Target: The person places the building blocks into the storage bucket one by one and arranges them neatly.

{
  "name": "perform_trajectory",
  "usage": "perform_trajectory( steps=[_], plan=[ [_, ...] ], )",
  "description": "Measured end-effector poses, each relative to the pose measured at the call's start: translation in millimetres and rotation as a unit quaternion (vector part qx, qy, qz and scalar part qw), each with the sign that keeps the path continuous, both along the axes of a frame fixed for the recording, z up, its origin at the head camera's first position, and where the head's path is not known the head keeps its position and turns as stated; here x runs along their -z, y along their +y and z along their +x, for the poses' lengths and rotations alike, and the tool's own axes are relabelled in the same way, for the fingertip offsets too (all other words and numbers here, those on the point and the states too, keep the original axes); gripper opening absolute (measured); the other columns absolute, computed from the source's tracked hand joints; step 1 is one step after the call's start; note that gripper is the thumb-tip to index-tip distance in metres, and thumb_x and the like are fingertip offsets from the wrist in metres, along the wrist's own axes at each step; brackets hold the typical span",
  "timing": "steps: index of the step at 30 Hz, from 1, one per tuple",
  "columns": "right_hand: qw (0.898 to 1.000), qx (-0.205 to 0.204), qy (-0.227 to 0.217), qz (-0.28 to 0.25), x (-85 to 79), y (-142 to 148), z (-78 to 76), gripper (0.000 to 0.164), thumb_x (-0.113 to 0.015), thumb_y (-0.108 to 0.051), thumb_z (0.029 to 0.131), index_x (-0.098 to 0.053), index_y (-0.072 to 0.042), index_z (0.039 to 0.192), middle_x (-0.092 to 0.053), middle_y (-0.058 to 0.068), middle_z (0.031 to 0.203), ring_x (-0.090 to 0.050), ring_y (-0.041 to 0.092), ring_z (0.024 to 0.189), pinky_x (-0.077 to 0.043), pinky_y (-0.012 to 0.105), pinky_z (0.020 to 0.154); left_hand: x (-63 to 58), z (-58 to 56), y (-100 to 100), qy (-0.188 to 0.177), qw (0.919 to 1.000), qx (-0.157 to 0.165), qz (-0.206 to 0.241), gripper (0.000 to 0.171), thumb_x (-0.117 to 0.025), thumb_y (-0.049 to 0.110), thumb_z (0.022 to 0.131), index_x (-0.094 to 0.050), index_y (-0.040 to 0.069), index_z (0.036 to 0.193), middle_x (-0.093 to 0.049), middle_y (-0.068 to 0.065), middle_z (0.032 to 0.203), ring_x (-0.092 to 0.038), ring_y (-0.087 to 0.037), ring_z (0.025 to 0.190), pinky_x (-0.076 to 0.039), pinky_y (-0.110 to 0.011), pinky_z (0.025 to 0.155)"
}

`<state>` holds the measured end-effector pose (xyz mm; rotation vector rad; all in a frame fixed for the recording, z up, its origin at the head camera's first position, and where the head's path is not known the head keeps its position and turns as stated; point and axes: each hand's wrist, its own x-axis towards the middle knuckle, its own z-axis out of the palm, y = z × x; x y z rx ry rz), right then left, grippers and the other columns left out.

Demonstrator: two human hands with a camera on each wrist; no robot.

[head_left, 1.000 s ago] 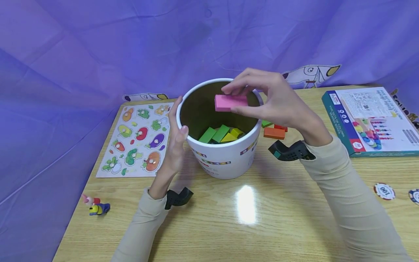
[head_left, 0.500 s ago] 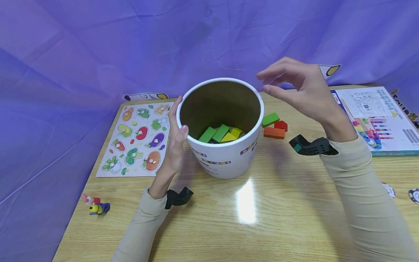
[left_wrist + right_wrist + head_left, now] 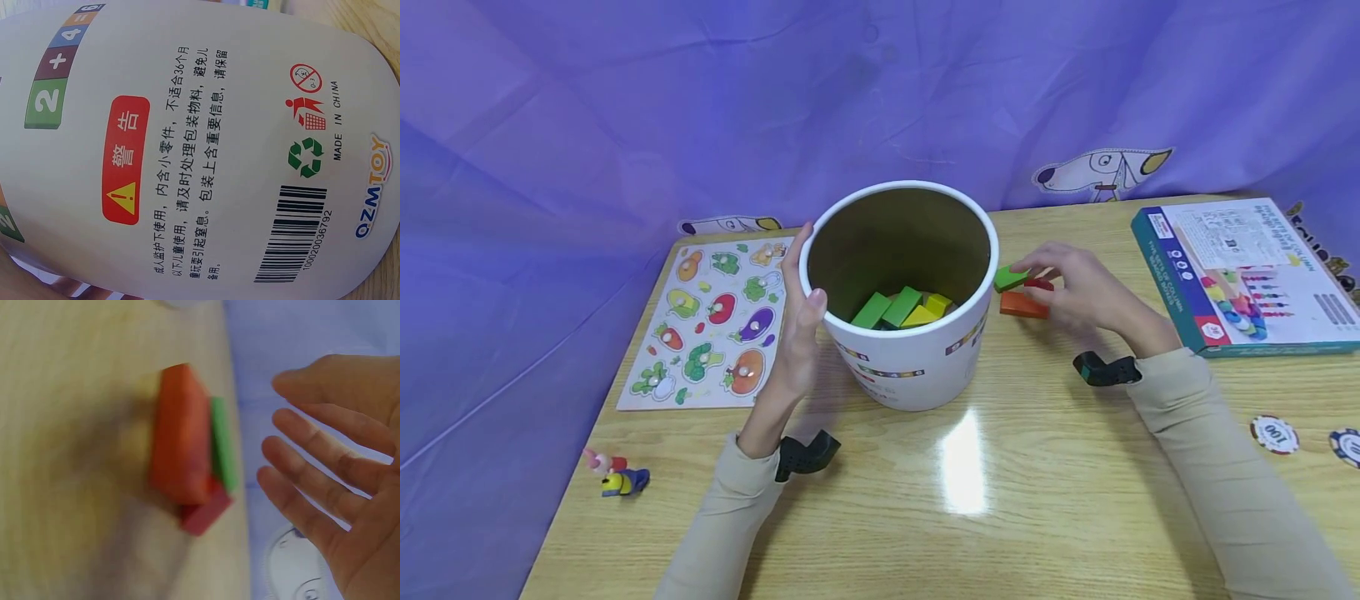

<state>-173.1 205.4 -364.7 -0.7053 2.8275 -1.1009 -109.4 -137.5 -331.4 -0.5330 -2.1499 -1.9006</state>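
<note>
A white bucket (image 3: pixel 917 367) with printed number strips stands on the table, several green and yellow blocks (image 3: pixel 904 310) inside it. My left hand (image 3: pixel 793 354) rests against its left outer wall, thumb and fingers extended along the rim. In the left wrist view the bucket's printed label (image 3: pixel 187 162) fills most of the picture. Just right of the bucket lie an orange block (image 3: pixel 1022 305), a green block (image 3: pixel 1011 278) and a red block (image 3: pixel 206 511). Over them hovers my right hand (image 3: pixel 1078 287), fingers apart and holding nothing, as the right wrist view shows.
A vegetable puzzle board (image 3: pixel 703 325) lies left of the bucket. Small figurines (image 3: pixel 617 475) are near the left edge. A flat toy box (image 3: pixel 1247 275) and poker chips (image 3: pixel 1274 434) lie at the right. A purple cloth (image 3: pixel 880 100) hangs behind the table.
My right hand has let the pink block go over the bucket, then moved right and down to the loose blocks. The left hand has stayed on the bucket.
</note>
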Motion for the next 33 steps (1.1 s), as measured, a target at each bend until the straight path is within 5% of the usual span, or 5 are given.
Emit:
perform_trajectory(
  steps=[5, 11, 19, 33],
  plan=[
    [0.999, -0.015, -0.004, 0.037, 14.6, 0, 0.6, 0.031, -0.070, -0.001, 0.086, -0.067, 0.001, 0.116, -0.065, 0.019, 0.106, -0.060, 0.030, 0.094, -0.051, 0.046, 0.084, 0.2, -0.3, -1, 0.004, 1.0000, 0.000, -0.001, 0.093, -0.047, 0.073, 0.083, -0.014, 0.023, 0.155, -0.021, 0.003, 0.157, -0.027, -0.021, 0.141, -0.026, -0.058, 0.113],
    [0.997, -0.012, -0.030, 0.068, 21.8, -1, 3.8, 0.036, -0.072, -0.002, 0.084, -0.066, 0.000, 0.119, -0.066, 0.019, 0.112, -0.058, 0.031, 0.099, -0.049, 0.050, 0.092, 0.2, -0.2, -1, 0.004, 1.0000, 0.001, 0.003, 0.095, -0.047, 0.075, 0.082, -0.014, 0.023, 0.155, -0.022, 0.003, 0.157, -0.027, -0.021, 0.141, -0.027, -0.059, 0.113],
    [0.995, -0.046, -0.049, 0.075, 25.4, 6, 14.7, 0.043, -0.077, -0.003, 0.080, -0.066, -0.003, 0.122, -0.066, 0.016, 0.119, -0.059, 0.029, 0.105, -0.050, 0.051, 0.096, -0.2, -1.0, 0, 0.003, 1.0000, -0.001, -0.002, 0.096, -0.046, 0.077, 0.081, -0.014, 0.024, 0.155, -0.021, 0.004, 0.157, -0.026, -0.019, 0.141, -0.026, -0.058, 0.114],
    [0.995, -0.026, -0.056, 0.076, 31.1, 18, 23.3, 0.045, -0.078, -0.007, 0.079, -0.067, -0.010, 0.122, -0.065, 0.011, 0.117, -0.054, 0.027, 0.103, -0.049, 0.049, 0.094, -0.3, -1.4, -1, 0.006, 1.0000, 0.001, -0.002, 0.097, -0.045, 0.078, 0.082, -0.013, 0.023, 0.155, -0.020, 0.004, 0.158, -0.025, -0.019, 0.142, -0.025, -0.057, 0.114]
  ],
)
